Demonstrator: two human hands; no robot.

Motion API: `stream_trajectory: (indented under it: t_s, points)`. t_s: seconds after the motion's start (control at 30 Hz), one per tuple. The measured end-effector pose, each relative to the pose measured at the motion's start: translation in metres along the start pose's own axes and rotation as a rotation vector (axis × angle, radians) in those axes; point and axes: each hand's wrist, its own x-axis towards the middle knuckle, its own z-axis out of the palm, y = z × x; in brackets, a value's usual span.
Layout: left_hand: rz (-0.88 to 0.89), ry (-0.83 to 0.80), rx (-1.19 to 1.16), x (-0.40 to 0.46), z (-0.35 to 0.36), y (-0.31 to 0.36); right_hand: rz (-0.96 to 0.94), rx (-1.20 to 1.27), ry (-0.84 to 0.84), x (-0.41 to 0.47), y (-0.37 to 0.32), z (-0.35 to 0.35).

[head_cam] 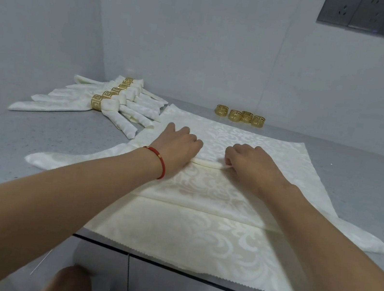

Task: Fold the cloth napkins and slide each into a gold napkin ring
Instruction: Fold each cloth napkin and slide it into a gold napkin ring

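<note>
Grey speckled bench [65,139] against pale grey wall panels, dark socket plate [375,16] high on the right wall.

Head view: cream damask cloth napkin [208,239] spread across the bench middle, near edge overhanging the front lip, one accordion pleat already laid flat across it and a fresh narrow ridge raised further back. Left hand [178,146], red cord bracelet [157,162] at the wrist, palm down with fingers curled, pinching the left end of that ridge. Right hand [249,163] mirrored just beside it, fingers curled under, thumb and fingertips nipping the right end of the same ridge. Both forearms stretched forward and converging, wrists low over the cloth.

Finished cream napkins in gold fretwork rings [106,103] fanned in a pile at back left, well apart from the hands. Four loose gold fretwork napkin rings [240,116] in a row by the back wall, beyond the napkin's far edge.

Step in hand, by appearance: pleating, roughly at the cloth's middle. Next move likely: ridge pressed flat, hands shifted back for another pinch, pleats kept even in width and parallel. Afterwards the strip gathered at its centre and fed through a loose ring. Slippery weave apt to let stacked pleats slide unless held down.
</note>
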Motion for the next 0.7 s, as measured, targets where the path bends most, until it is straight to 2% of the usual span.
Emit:
stream_trajectory:
  t_s: [0.07, 0.13, 0.23, 0.3, 0.37, 0.47, 0.57, 0.63, 0.7]
  points:
    - [0.041, -0.024, 0.014, 0.001, -0.005, 0.004, -0.068, -0.097, -0.017, -0.004, -0.002, -0.003]
    - [0.026, -0.079, -0.051, 0.001, -0.008, 0.005, -0.093, -0.084, -0.068, -0.007, -0.005, -0.005]
    - [-0.061, -0.141, -0.300, -0.004, -0.004, 0.001, 0.048, 0.164, -0.133, -0.010, -0.005, -0.011]
    - [-0.148, -0.098, -0.489, -0.007, 0.000, -0.006, 0.171, 0.314, -0.129, -0.012, -0.001, -0.011]
    - [-0.223, -0.032, -0.570, -0.008, 0.003, -0.011, 0.221, 0.364, -0.068, -0.015, 0.001, -0.006]
    - [-0.157, -0.057, -0.507, -0.007, 0.007, -0.015, 0.139, 0.319, -0.004, -0.022, -0.003, 0.002]
    - [-0.089, -0.088, -0.464, -0.008, 0.004, -0.017, 0.059, 0.139, 0.063, -0.021, -0.007, 0.002]
    - [-0.025, -0.085, -0.356, -0.010, -0.001, -0.016, -0.014, -0.027, 0.085, -0.021, -0.009, 0.000]
    - [0.054, -0.070, -0.142, -0.013, -0.009, -0.010, -0.063, -0.114, 0.063, -0.026, -0.014, -0.004]
